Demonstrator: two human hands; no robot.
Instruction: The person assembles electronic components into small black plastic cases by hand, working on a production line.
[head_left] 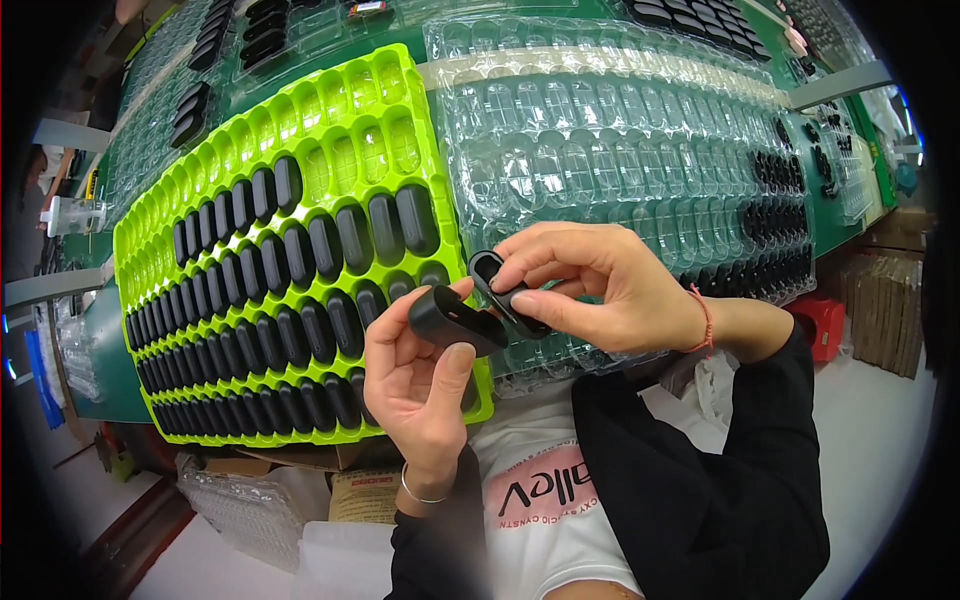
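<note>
Between both grips, black shell (455,320) meets insert (500,290) (seemingly touching).

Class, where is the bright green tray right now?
In the head view, the bright green tray lies left of centre on the bench, beside the clear trays, behind the left hand.

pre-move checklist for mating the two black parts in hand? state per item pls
1. Left hand holds the black oval shell: ok.
2. Right hand pinches the black ring piece: ok.
3. Ring lined up with the shell's opening: cannot tell.
4. The two parts fully seated: not ok; ring sits at shell's end.
5. Free pockets in green tray: ok, top rows empty.
</note>
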